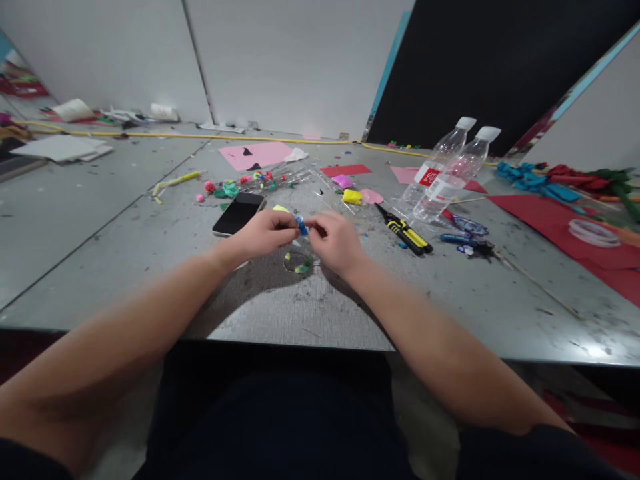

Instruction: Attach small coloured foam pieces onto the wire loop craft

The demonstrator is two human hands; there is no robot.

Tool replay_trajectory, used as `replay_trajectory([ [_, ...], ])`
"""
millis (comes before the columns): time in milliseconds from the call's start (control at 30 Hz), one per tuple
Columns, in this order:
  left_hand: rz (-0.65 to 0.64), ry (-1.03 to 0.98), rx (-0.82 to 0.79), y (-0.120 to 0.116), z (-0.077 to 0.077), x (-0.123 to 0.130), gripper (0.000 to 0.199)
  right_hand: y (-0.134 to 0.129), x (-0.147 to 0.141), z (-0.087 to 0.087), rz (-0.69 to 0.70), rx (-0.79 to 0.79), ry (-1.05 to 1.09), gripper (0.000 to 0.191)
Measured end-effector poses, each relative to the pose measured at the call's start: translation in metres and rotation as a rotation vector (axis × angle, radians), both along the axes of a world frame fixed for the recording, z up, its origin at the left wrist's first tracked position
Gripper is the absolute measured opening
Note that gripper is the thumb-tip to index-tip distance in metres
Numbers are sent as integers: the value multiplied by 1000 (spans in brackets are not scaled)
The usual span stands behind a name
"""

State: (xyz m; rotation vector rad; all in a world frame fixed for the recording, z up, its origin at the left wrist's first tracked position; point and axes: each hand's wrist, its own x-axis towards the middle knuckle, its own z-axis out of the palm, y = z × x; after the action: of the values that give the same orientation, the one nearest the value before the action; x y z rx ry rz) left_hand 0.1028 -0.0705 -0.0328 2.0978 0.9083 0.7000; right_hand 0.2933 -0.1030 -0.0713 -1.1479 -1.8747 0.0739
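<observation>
My left hand (270, 233) and my right hand (334, 241) meet over the middle of the grey table, fingers pinched on a small blue piece (301, 225) between them. Just below the hands, a thin ring with green and yellow bits (302, 269) lies on the table. A black phone (240, 214) rests beside my left hand, partly behind the wrist. Pliers with yellow and black handles (406, 233) lie to the right of my right hand.
Two clear plastic bottles (453, 173) stand at the back right. Nearby are blue-handled pliers (467, 243) and a long thin stick (540, 285). Red sheets (560, 227) cover the far right. Pink paper (265, 155), a yellow packet (352, 197) and colourful beaded strands (260, 180) lie behind the hands.
</observation>
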Motion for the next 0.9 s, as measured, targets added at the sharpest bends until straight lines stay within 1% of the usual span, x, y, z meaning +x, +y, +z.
replay_trajectory([
  [100, -9, 6, 37, 2, -2, 0, 14, 0, 1, -2, -13, -32, -35, 14],
  [200, -37, 14, 65, 4, -3, 0, 17, 2, 2, -4, 42, -117, -3, 9],
  [300, -55, 21, 84, 4, -3, 1, 18, 6, 2, -6, 89, -169, 54, 10],
  [467, -53, -37, 91, 1, 1, 1, 17, 5, 0, -3, 105, -112, 104, 13],
  [533, 8, -84, 97, 2, 2, -1, 17, 2, 1, -1, 106, -110, 185, 12],
  [633, 186, -191, 137, 6, 1, -4, 15, 0, 2, 0, 131, -147, 329, 10],
  [667, 232, -226, 123, 8, 0, -5, 20, 1, 2, 0, 140, -155, 378, 9],
  [700, 251, -254, 72, 9, -1, -5, 26, 1, 3, -1, 148, -158, 424, 9],
  [767, 203, -298, -127, 11, -4, -5, 36, 4, 3, -3, 155, -156, 505, 8],
  [833, 121, -340, -335, 12, -7, -4, 30, 6, 4, -5, 162, -167, 549, 8],
  [867, 100, -359, -398, 12, -8, -3, 25, 7, 5, -6, 165, -175, 555, 10],
  [900, 98, -374, -425, 11, -9, -2, 20, 7, 6, -6, 168, -179, 551, 12],
])
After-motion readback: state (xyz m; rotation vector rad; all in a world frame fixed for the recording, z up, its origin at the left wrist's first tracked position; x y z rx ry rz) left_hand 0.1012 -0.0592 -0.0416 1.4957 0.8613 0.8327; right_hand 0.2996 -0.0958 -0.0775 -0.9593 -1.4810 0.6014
